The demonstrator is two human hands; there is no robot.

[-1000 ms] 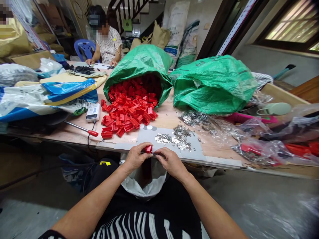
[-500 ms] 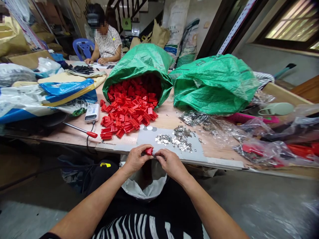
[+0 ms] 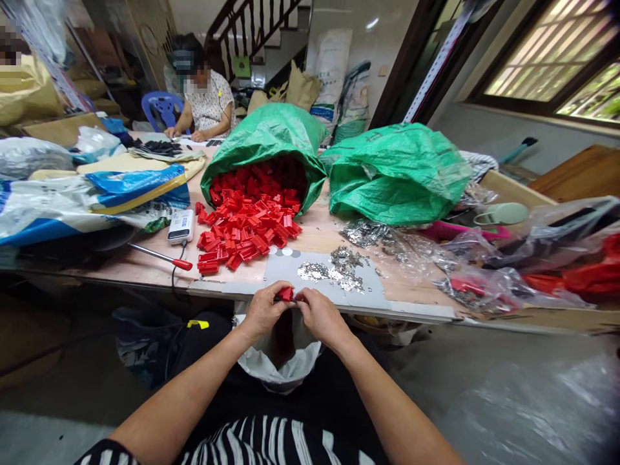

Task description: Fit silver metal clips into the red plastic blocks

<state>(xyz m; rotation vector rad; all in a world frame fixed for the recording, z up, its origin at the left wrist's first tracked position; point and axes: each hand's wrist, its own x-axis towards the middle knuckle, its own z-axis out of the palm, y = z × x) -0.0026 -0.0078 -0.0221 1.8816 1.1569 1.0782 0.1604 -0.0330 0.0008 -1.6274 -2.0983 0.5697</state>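
My left hand [image 3: 261,311] is closed round a small red plastic part [image 3: 287,294] just off the table's front edge. Thumb and fingers of my right hand [image 3: 320,315] pinch together at the part's right end. Whatever they hold there is too small and hidden to make out. Below both hands, a white sack [image 3: 256,369] hangs open in front of my lap. On a grey sheet [image 3: 281,278] beyond my hands lie small shiny metal pieces [image 3: 345,271]. A heap of similar red parts [image 3: 242,229] spills from a green woven bag [image 3: 276,129].
A second green bag [image 3: 397,171] stands at the right, near clear plastic bags [image 3: 513,290] of metal and red pieces. At the left are a white power bank [image 3: 181,226], a red-handled tool [image 3: 181,264] and blue-and-white sacking [image 3: 58,206]. Another person [image 3: 210,100] sits across the table.
The view has tilted up and shifted slightly. My right fingers have come closer to the red part, and the thin dark bit seen between them before is now mostly hidden.
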